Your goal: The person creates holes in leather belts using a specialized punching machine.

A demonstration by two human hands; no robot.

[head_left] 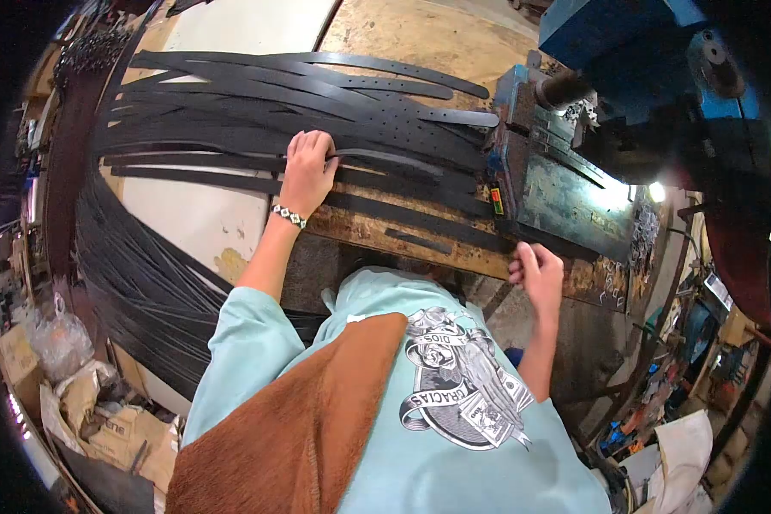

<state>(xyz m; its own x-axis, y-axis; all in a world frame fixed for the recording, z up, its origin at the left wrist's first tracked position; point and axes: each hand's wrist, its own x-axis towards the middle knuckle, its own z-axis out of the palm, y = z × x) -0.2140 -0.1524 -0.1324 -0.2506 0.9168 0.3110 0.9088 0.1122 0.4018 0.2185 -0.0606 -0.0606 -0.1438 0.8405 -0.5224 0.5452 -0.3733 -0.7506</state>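
Many black straps [231, 128] lie flat, side by side, on the workbench [360, 227], to the left of the blue machine [574, 188]. Their punched ends point toward the machine. The other ends hang down over the bench edge, I think because they are too long for the top. My left hand [307, 171] rests on this pile, well to the left of the machine. Its fingers are closed around one strap [385, 158] and hold its edge a little above the others, so it is separate from its neighbours. This strap reaches nearly to the machine. My right hand [535, 270] is just below the machine's front, at the bench edge, curled almost closed. Whether something small is inside, I cannot tell.
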